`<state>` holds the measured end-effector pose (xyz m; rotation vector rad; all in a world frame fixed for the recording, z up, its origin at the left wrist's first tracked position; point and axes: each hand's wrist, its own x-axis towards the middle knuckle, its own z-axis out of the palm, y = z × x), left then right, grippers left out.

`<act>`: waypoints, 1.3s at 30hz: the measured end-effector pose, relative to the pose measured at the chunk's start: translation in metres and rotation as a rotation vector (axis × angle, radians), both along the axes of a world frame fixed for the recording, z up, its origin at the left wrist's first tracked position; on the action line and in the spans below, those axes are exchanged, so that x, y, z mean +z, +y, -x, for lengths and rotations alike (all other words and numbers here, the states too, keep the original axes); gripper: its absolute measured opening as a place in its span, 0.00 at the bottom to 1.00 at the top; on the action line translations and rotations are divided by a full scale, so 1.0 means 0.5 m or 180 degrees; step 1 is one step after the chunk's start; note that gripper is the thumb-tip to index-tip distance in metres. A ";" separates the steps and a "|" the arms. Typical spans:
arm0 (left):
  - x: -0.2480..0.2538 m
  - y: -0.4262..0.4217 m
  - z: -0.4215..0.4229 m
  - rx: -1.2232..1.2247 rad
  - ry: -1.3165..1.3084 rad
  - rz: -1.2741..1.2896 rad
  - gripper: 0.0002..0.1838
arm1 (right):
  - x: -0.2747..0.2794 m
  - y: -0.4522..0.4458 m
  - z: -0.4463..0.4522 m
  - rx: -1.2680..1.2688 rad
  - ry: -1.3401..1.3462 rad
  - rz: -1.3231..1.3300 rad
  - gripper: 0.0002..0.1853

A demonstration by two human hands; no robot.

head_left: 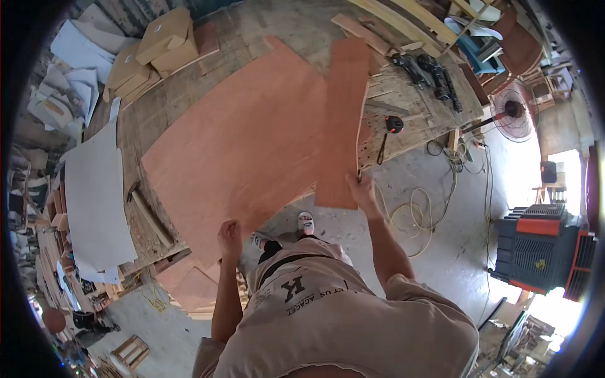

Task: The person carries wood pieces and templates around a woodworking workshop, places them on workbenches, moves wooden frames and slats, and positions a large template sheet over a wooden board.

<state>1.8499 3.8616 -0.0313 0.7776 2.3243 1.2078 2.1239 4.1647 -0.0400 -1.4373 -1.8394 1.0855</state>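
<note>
A long, narrow reddish-brown plywood strip (343, 113) lies across the right part of a large plywood sheet (233, 132), its near end jutting past the bench edge. My right hand (362, 191) is closed on the strip's right edge near that end. A small dark spot shows by its fingertips, too small to name. Over the near left part of the sheet is my left hand (230, 239), its fingers curled together. What they hold, if anything, is hidden. Right of the strip, a black and orange tape measure (394, 124) rests on the bench.
The wooden workbench (170, 104) carries black power tools (428, 75), a hammer (148, 214) and cardboard boxes (167, 38). Grey sheet material (97, 201) lies at left. A fan (512, 110), a yellowish hose (419, 217) and a large grey-red machine (535, 246) stand or lie at right.
</note>
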 end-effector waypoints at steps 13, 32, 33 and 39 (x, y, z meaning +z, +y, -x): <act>0.083 0.258 0.201 0.1120 -0.2612 -0.1272 0.27 | 0.226 -0.025 -0.123 0.2326 -0.0394 0.0354 0.15; -0.121 0.156 0.234 0.3077 -0.3649 -0.3699 0.29 | 0.099 0.216 0.045 0.0003 -0.0878 -0.0053 0.16; -0.126 0.169 0.233 0.3131 -0.3324 -0.3709 0.28 | 0.086 0.229 0.052 -0.0025 -0.0878 0.0268 0.17; -0.128 0.267 0.140 0.2864 -0.3436 -0.3768 0.23 | 0.025 0.397 0.096 0.0330 -0.1126 0.0835 0.18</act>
